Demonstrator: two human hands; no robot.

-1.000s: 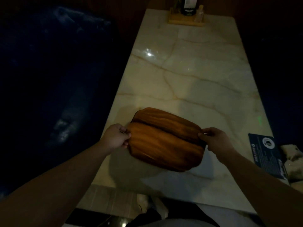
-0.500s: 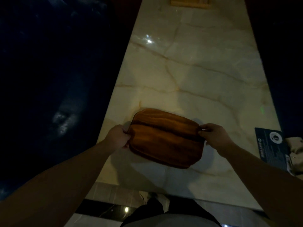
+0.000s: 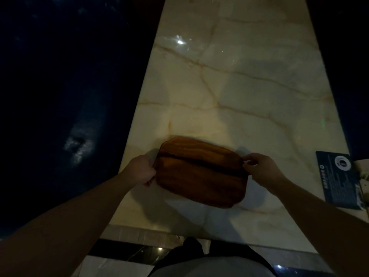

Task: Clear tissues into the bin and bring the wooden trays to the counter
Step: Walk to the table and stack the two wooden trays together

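Two brown wooden trays (image 3: pixel 201 172) lie stacked, one shifted slightly past the other, low over the near part of a pale marble table (image 3: pixel 239 86). My left hand (image 3: pixel 140 169) grips the stack's left edge. My right hand (image 3: pixel 259 169) pinches the right edge with thumb and fingers. The trays cast a shadow on the marble beneath them. No tissues or bin show in this view.
A dark blue printed card (image 3: pixel 337 178) lies at the table's right edge, with something pale (image 3: pixel 364 176) beside it, cut off by the frame. Dark seating (image 3: pixel 60 96) runs along the table's left side. Glossy floor tiles (image 3: pixel 129 250) show below the near edge.
The view has tilted down and nearer, so the wooden holder at the table's far end has left the frame. The trays stay in both hands, now flatter and slightly closer to me.
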